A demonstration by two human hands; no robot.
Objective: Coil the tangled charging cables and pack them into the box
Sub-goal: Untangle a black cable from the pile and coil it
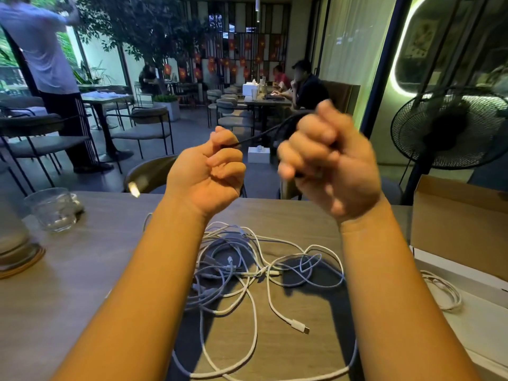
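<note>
Above the middle of the wooden counter (82, 270) I hold both hands raised. My left hand (211, 166) has its fingers curled in, pinching a thin black charging cable (258, 137) between thumb and forefinger. My right hand (330, 166) is balled into a fist and blurred, and the same cable runs into it, so I judge it grips the gathered turns. Between the hands the free stretch runs nearly level, left to right, rising slightly toward the right hand. A pale blurred plug (134, 188) by the counter's far edge may be its loose end; I cannot tell.

Below my forearms, from the counter's middle toward the near edge, lies the heap of tangled white charging cables (247, 270). Its loops cross in every direction, and one white connector (301, 326) points toward the near right corner. At the right edge stands the open brown cardboard box (453, 224), with one coiled white cable (445, 292) in it.

These cables are light, limp and a little springy, I reckon, and will slump and uncoil if let go. Each is best taken near a plug and fed in even loops, never tugged through a knot.
</note>
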